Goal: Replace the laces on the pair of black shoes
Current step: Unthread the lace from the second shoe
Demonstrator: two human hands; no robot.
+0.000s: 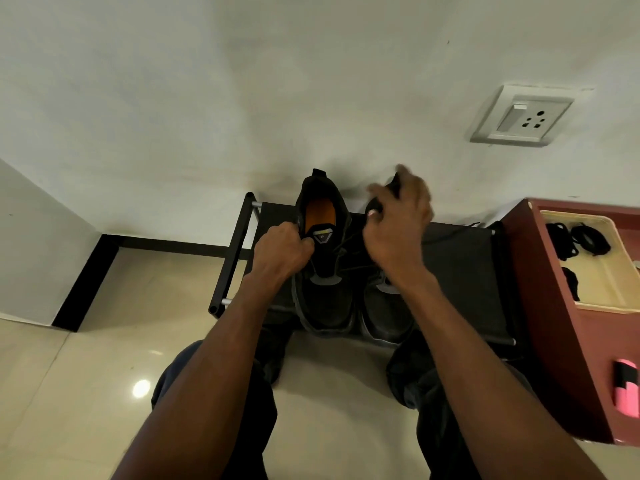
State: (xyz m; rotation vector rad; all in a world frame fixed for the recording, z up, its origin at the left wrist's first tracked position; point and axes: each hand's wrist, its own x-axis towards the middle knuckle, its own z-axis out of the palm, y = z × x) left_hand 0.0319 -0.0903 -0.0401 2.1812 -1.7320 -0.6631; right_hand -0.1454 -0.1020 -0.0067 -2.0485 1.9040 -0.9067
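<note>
Both forearms [214, 368] are bare from the bottom edge of the view to the wrists, with no sleeve, watch, band or ring showing. The left hand [282, 249] and right hand [398, 226] wear no gloves. The legs are in dark trousers [214, 393], navy-looking at the left knee and creased near the lower legs.

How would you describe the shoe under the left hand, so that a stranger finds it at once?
Look at the low black shoe rack against the white wall; two black shoes stand on it side by side. The left shoe is the one meant: the left hand grips it at the tongue. Only it shows an orange insole; the right hand covers its neighbour's opening.
</note>
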